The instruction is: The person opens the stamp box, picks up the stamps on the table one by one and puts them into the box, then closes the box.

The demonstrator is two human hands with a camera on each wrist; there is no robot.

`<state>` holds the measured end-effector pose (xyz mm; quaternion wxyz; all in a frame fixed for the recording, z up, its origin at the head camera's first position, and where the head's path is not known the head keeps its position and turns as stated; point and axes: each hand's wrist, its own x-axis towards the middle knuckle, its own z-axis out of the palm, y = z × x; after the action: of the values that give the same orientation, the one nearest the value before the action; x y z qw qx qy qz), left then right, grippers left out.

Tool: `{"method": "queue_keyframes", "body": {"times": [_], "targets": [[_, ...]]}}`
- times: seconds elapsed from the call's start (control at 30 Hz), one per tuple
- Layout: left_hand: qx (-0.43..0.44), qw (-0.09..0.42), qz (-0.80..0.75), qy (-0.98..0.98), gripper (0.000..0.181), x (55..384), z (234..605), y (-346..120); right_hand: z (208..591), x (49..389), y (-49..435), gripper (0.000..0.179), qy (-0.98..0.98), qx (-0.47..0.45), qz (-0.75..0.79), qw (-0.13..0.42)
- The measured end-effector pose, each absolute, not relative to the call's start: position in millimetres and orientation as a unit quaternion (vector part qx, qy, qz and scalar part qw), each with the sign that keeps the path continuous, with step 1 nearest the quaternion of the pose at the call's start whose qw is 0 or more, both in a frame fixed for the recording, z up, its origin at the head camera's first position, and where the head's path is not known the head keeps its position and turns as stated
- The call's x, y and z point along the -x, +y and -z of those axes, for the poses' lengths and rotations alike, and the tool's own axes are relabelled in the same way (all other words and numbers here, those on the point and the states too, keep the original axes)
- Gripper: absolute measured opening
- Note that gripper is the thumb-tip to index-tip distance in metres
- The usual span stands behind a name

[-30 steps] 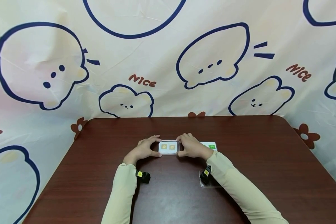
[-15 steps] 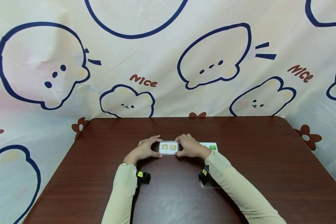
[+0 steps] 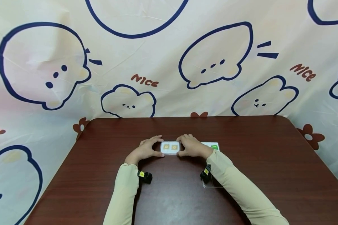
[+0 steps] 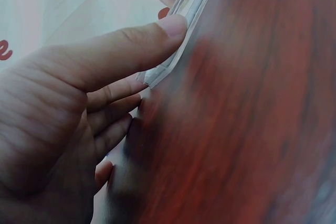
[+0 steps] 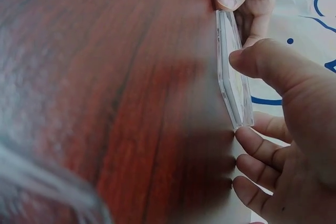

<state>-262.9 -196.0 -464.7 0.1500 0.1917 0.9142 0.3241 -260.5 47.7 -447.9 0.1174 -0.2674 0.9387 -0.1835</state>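
Note:
Low over the wooden table, both hands hold a small clear plastic case (image 3: pixel 170 154) by its two ends. A white card (image 3: pixel 170 147) with two yellowish square pictures shows inside it. My left hand (image 3: pixel 145 150) grips the left end, thumb on the near edge and fingers behind; in the left wrist view the thumb of the left hand (image 4: pixel 58 103) lies over the case's corner. At the opposite end, my right hand (image 3: pixel 192 147) holds the case the same way. In the right wrist view its thumb presses the case (image 5: pixel 233 72), with the other fingers below and behind.
Partly behind the right hand lies a white card with a green picture (image 3: pixel 215 147). A clear plastic piece (image 3: pixel 212 187) rests on the table (image 3: pixel 169 200) under the right wrist, partly hidden by the sleeve. A patterned cloth (image 3: pixel 169 62) hangs behind the table's far edge.
My right hand has shifted slightly left against the case, and the clear rim at its right end now sticks out less past the card. My left hand keeps its hold.

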Motion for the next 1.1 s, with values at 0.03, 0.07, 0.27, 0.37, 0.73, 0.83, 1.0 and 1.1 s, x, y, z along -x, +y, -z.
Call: {"method": "queue_keyframes", "body": {"times": [0.03, 0.07, 0.27, 0.37, 0.73, 0.83, 1.0, 1.1], "targets": [[-0.191, 0.151, -0.325, 0.914, 0.068, 263.0, 464.7, -196.0, 447.4, 260.5, 47.9, 0.059, 0.939, 0.268, 0.183, 0.118], [-0.191, 0.152, -0.326, 0.914, 0.068, 263.0, 464.7, -196.0, 447.1, 260.5, 47.9, 0.059, 0.939, 0.269, 0.181, 0.118], [-0.189, 0.155, -0.329, 0.912, 0.07, 262.5, 463.6, -195.5, 446.4, 260.8, 48.3, 0.061, 0.939, 0.269, 0.176, 0.122], [-0.188, 0.156, -0.331, 0.912, 0.071, 262.2, 462.9, -195.3, 445.9, 260.8, 48.6, 0.062, 0.939, 0.266, 0.18, 0.126], [-0.19, 0.155, -0.328, 0.912, 0.069, 261.9, 462.8, -195.7, 447.3, 259.6, 48.9, 0.062, 0.939, 0.261, 0.188, 0.12], [-0.189, 0.157, -0.328, 0.912, 0.069, 262.1, 463.4, -195.7, 448.8, 259.6, 49.2, 0.062, 0.939, 0.257, 0.191, 0.123], [-0.189, 0.157, -0.325, 0.913, 0.07, 262.3, 463.7, -195.4, 450.2, 260.0, 49.3, 0.062, 0.94, 0.255, 0.191, 0.122], [-0.189, 0.155, -0.321, 0.915, 0.071, 262.4, 463.8, -195.4, 450.5, 259.9, 49.4, 0.062, 0.94, 0.254, 0.19, 0.123]]}}
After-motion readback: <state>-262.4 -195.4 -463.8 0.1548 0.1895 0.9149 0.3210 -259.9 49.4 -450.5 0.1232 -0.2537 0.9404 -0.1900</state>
